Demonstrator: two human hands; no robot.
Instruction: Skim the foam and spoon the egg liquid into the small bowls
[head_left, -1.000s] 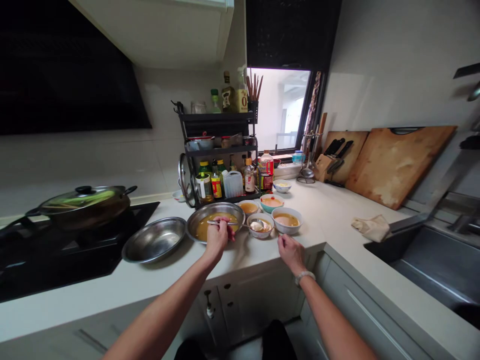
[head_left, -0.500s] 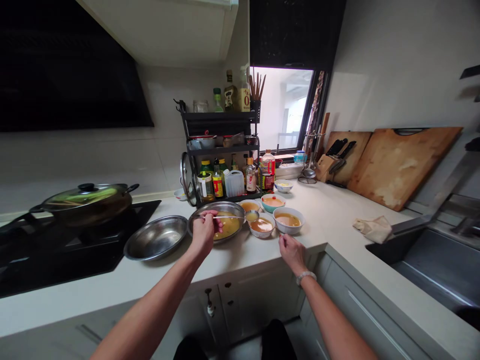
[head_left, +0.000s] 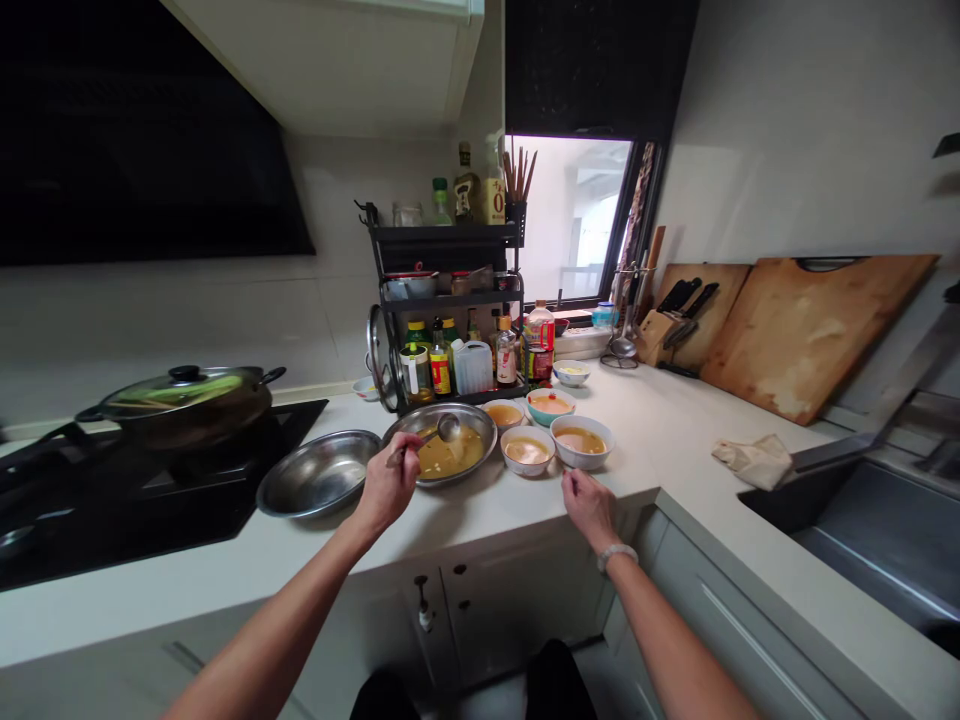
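Note:
My left hand [head_left: 388,487] is closed round the handle of a metal ladle [head_left: 442,431]. The ladle's cup hangs over a steel bowl [head_left: 480,419] that holds yellow-brown liquid. To its right stand several small bowls filled with the same liquid: one white bowl [head_left: 527,451] nearest, another white bowl [head_left: 582,441] beside it, a teal bowl [head_left: 550,404] behind. My right hand [head_left: 587,504] rests on the counter edge just in front of the white bowls, fingers curled, with a bracelet on the wrist.
An empty steel dish [head_left: 318,484] lies left of the steel bowl. A lidded wok [head_left: 180,404] sits on the black hob. A black rack of bottles [head_left: 450,320] stands behind. Cutting boards [head_left: 806,330], a knife block, a cloth [head_left: 756,460] and the sink [head_left: 870,530] lie to the right.
My left hand drew the ladle back from over the small white bowl to the steel bowl and moved left. The right hand stayed at the counter edge.

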